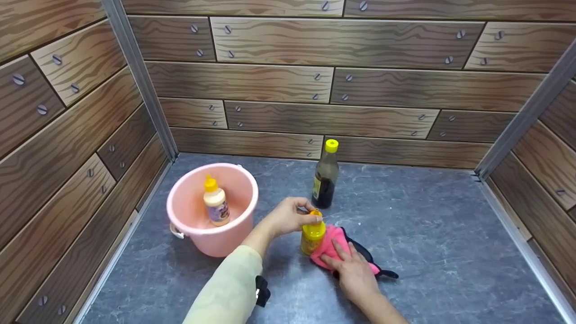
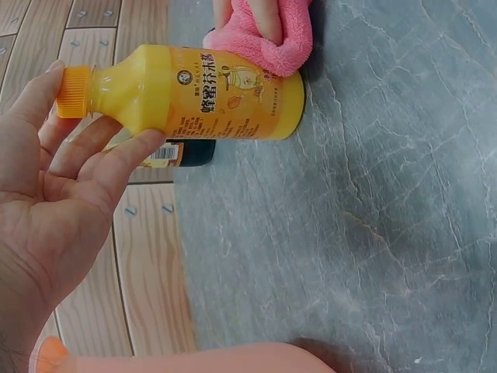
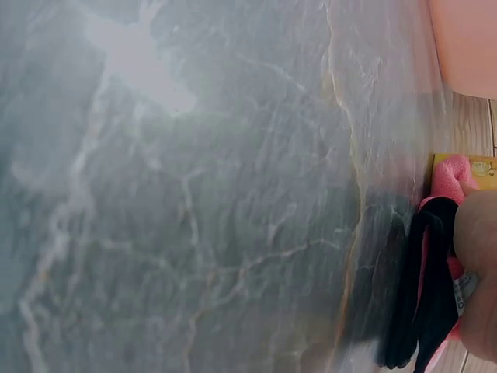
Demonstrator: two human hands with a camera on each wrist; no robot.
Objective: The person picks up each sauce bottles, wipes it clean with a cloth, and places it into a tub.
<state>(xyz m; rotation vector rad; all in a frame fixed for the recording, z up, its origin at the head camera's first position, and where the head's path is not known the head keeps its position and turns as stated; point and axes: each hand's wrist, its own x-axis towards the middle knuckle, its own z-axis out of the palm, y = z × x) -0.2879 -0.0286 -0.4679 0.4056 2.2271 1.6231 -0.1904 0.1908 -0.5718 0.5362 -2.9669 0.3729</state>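
Honey mustard bottle (image 1: pixel 310 246) upright on desk (image 1: pixel 459 238), right of pink bucket (image 1: pixel 220 243). Left hand (image 1: pixel 290 218) fingers pinching it at orange cap/neck. Right hand (image 1: pixel 355 272) fingers straight and spread, pressing pink cloth (image 1: pixel 334 236) with black edging onto bottle's side; cloth hides part of bottle. Label readable in left wrist view only. Right wrist view mostly desk; hand cut off at edge, fingers hard to make out there. Bucket holds cream-coloured bottle (image 1: pixel 216 203), orange cap; left wrist view shows just that cap over the rim. Yellow-capped bottle (image 1: pixel 325 180) behind, dark liquid in lower part, mostly blocked in left wrist view.
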